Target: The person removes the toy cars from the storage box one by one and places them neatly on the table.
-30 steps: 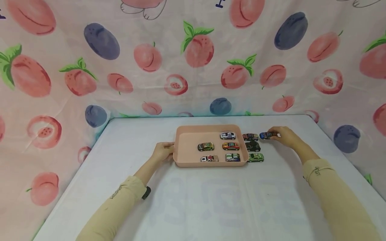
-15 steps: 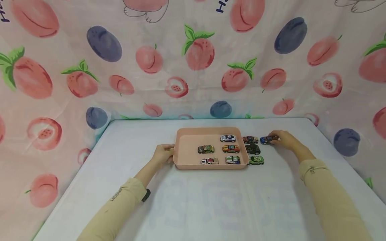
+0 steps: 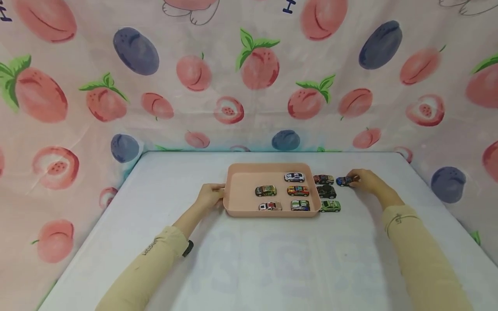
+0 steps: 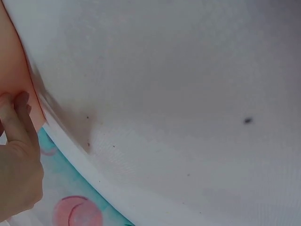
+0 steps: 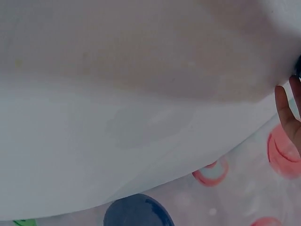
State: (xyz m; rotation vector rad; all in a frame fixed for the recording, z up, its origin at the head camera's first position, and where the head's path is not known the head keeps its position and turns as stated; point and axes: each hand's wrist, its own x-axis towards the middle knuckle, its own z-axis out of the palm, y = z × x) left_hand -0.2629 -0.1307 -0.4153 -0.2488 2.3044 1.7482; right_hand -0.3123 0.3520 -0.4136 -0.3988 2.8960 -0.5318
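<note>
My left hand grips the left edge of a shallow peach-coloured tray in the head view. At the left border of the left wrist view, its bent fingers meet the tray's wall. To the right of the tray, my right hand pinches the rear of a blue toy car. Just left of that car, a dark red-patterned toy car, a black toy car and a green toy car form a column against the tray's right side. Only fingertips and a dark bit of the car show in the right wrist view.
Inside the tray are several toy cars: a white one, a red-and-yellow one, a green-and-white one, a camouflage-coloured one and a white-and-red one. A white cloth covers the table; a fruit-print curtain stands behind.
The blue car and my right hand have come slightly down and nearer, level with the dark red-patterned car. My left hand stays on the tray, and the other cars keep their places.
</note>
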